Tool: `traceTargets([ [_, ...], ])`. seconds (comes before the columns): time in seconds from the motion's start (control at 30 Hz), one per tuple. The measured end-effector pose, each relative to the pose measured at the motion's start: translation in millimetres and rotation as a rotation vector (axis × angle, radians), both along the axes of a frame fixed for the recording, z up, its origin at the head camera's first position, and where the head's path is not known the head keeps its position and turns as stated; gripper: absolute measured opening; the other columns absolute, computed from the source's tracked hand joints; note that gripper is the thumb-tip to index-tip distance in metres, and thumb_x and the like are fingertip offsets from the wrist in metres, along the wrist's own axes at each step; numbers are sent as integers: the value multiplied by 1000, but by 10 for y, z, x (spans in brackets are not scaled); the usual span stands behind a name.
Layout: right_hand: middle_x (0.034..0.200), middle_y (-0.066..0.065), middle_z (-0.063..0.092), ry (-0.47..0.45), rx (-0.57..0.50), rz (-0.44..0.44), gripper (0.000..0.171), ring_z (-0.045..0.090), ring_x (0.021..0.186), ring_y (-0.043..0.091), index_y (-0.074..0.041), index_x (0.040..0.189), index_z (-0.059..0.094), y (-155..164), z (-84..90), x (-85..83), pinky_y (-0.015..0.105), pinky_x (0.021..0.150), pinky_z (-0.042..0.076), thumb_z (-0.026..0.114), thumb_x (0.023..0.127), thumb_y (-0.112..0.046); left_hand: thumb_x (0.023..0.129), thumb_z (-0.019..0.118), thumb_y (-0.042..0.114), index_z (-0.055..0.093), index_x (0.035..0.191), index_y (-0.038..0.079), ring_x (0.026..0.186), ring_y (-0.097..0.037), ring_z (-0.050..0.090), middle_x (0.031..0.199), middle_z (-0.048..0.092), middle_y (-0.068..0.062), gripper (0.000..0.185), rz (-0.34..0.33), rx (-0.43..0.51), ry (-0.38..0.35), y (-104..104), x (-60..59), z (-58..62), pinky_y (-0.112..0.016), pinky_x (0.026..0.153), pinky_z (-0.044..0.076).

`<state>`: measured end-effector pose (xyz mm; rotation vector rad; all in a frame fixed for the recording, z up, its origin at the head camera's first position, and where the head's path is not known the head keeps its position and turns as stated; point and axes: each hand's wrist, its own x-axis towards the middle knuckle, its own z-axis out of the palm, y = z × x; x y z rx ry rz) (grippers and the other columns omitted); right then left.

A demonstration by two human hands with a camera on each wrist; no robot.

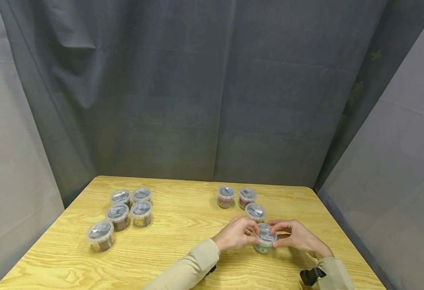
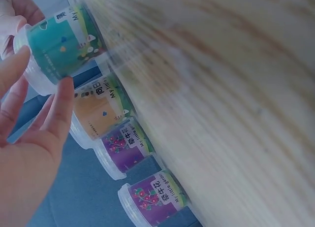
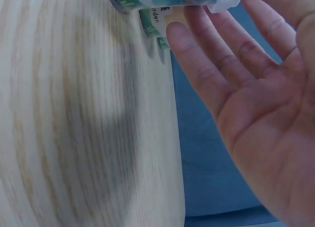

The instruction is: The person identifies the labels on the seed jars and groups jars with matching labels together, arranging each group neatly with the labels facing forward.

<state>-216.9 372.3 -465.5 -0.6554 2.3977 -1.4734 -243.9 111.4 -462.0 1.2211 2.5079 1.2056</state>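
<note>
A small teal-labelled plastic cup with a clear lid point(image 1: 265, 238) is between the two hands at the front right of the table. My left hand point(image 1: 236, 233) holds its left side at the rim with thumb and fingers. On the opposite side, my right hand point(image 1: 300, 237) grips the rim with curled fingers and thumb. The left wrist view shows flowers on the teal cup's label. Right behind it stands an orange-labelled cup point(image 2: 96, 111). Farther back are two purple-labelled cups, one point(image 2: 123, 147) nearer and another point(image 2: 155, 197) beyond it.
Several similar lidded cups stand in a group on the left of the wooden table point(image 1: 183, 213), the nearest cup point(image 1: 100, 235) set apart toward the front. A dark grey curtain point(image 1: 168, 100) hangs behind the table, with pale cloth point(image 1: 397, 173) along the right.
</note>
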Motion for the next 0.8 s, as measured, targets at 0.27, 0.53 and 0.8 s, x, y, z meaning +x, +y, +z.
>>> traceTargets([
  [0.27,144,34,42,4,10,-6,30,51,115,-15,1,110,66,-22,29,5,35,93,56,75,86,-15,84,78,21,70,92,17,95,-3,66,112,66,6,13,3,-1,2,-11,-27,-12,-15,80,55],
  [0.53,146,31,42,-8,44,-50,38,48,131,42,-1,120,64,-12,109,31,40,96,54,75,87,-18,87,75,28,70,103,18,102,-4,64,113,65,8,19,-17,-21,47,-44,-36,-4,-15,83,54],
  [0.8,144,29,46,-29,20,-92,40,50,129,42,-1,126,62,-70,140,5,28,94,55,70,91,-18,89,73,31,68,114,15,108,-16,65,116,69,3,31,21,40,42,-193,-43,31,-30,94,53],
])
